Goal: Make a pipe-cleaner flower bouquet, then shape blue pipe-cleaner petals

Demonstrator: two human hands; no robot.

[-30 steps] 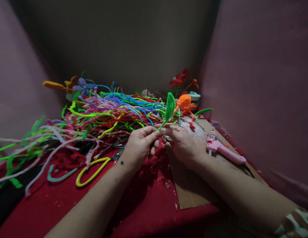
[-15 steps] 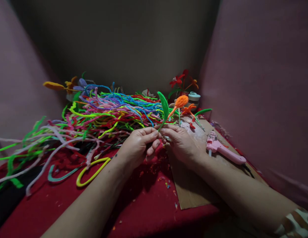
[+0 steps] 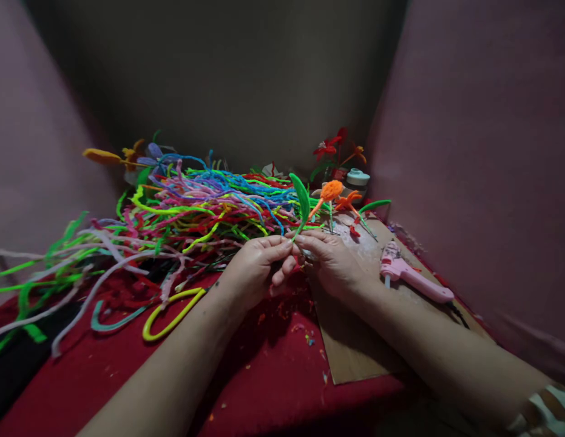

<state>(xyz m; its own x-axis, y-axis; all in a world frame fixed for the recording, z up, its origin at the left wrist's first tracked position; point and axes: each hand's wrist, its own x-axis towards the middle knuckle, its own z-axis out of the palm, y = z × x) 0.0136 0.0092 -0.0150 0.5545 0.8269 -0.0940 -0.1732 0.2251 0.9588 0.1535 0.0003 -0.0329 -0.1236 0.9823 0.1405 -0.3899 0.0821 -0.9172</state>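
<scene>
Open red cloth (image 3: pixel 273 376) is seen below the hands. Passage leftward is blocked by the pipe-cleaner heap (image 3: pixel 191 206) and yellow-handled scissors (image 3: pixel 173 309); rightward, cardboard (image 3: pixel 355 346) bears a pink glue gun (image 3: pixel 414 276). Finished flowers (image 3: pixel 337 149) crowd the far corner.

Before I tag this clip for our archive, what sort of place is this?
Most likely a home craft corner. A big heap of coloured pipe cleaners covers a red cloth, a pink glue gun lies on a cardboard sheet, and finished pipe-cleaner flowers stand at the back.
</scene>
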